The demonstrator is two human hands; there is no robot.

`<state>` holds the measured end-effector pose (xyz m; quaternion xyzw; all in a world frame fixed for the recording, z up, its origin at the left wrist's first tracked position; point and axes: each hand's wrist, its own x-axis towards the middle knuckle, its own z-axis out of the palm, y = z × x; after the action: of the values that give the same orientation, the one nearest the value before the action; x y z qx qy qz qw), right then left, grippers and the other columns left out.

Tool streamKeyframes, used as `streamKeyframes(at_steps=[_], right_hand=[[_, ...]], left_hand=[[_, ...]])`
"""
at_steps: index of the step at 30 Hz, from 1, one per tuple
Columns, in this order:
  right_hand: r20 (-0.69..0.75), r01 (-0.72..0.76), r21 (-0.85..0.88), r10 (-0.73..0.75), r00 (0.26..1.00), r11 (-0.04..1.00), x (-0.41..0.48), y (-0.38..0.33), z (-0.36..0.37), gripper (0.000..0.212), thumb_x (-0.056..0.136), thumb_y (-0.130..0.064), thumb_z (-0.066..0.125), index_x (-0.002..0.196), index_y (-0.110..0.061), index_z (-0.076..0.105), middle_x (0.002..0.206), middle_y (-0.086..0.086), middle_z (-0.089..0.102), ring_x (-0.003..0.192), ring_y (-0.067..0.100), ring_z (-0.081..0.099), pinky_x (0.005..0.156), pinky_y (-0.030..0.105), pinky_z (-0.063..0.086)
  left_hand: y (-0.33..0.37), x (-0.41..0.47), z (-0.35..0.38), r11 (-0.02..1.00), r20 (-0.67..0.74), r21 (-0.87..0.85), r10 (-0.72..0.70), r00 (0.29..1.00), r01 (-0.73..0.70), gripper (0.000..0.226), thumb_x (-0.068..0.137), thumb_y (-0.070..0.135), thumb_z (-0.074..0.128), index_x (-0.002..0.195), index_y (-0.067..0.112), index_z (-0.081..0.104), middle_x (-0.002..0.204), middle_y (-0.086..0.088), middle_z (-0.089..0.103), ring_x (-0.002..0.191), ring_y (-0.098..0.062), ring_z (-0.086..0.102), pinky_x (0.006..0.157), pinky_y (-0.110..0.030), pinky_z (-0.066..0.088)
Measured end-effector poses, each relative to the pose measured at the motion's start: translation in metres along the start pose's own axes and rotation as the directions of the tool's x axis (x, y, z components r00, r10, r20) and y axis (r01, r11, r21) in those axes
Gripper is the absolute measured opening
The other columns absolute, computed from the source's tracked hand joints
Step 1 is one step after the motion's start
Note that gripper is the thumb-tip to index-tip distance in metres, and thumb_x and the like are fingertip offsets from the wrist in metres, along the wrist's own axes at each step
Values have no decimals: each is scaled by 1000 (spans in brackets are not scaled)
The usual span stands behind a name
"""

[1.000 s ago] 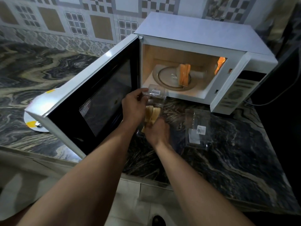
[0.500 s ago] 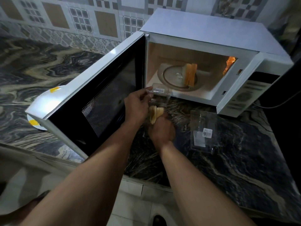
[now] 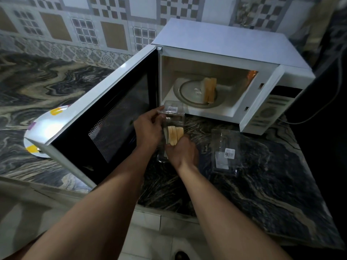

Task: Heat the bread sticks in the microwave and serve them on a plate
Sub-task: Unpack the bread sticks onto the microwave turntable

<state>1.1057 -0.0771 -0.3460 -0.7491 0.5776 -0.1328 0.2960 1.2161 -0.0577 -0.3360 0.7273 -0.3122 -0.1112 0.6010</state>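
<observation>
Marble counter [image 3: 262, 184]: both hands grip bread sticks [image 3: 174, 135] (clear pack [image 3: 171, 113] open).

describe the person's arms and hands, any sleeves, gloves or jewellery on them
Both arms are bare along all that shows of them, with no sleeve in view. The left hand and the right hand wear no gloves. No watch, bracelet or ring can be seen on the visible sides, and no markings show in the dim light.
</observation>
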Motion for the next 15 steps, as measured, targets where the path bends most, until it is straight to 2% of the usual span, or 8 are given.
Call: streamKeyframes(at_steps=[1,3,5,7,12,15], right_hand=[[3,-1,8,1,1000,1000,-2,1,-1,48,86,-43,67,117,-8,54,114,17,67,104,36,65,80,33,50],[1,-7,21,7,1000,1000,-6,1,-3,47,85,-42,67,115,-9,55,113,17,68,102,36,65,78,33,50],[-6,-9,25,9,1000,1000,-11,1,-5,47,84,-42,68,114,-9,56,112,17,68,102,37,65,79,34,52],[-13,-7,13,7,1000,1000,-16,3,-8,47,83,-43,69,113,-10,58,112,16,68,101,37,65,79,35,53],[-29,-22,20,22,999,1000,-27,14,-19,44,81,-42,70,111,-13,56,109,15,67,101,37,64,79,36,51],[-49,-21,-5,21,999,1000,-32,22,-27,42,84,-39,70,113,-12,54,110,13,67,101,35,64,73,32,45]], left_hand=[[1,-1,0,1000,-1,-1,-1,1000,1,26,94,10,65,117,18,75,100,4,76,91,0,70,92,-25,56],[3,-4,-2,1000,-3,10,-5,1000,5,27,95,7,63,118,15,74,103,3,74,86,3,66,84,-8,51],[4,-6,-3,1000,-5,25,-3,1000,3,27,95,5,62,119,13,73,101,3,73,81,9,62,77,1,44],[4,-7,-5,999,-14,41,1,1000,-1,28,95,4,62,119,12,73,101,2,73,75,8,62,74,4,40],[8,-13,-11,996,-70,85,1,998,5,30,92,2,63,118,11,74,104,-5,74,88,16,52,69,9,33],[9,-17,-15,994,-78,107,-9,997,17,29,92,2,63,119,11,73,100,0,71,84,9,56,66,9,33]])
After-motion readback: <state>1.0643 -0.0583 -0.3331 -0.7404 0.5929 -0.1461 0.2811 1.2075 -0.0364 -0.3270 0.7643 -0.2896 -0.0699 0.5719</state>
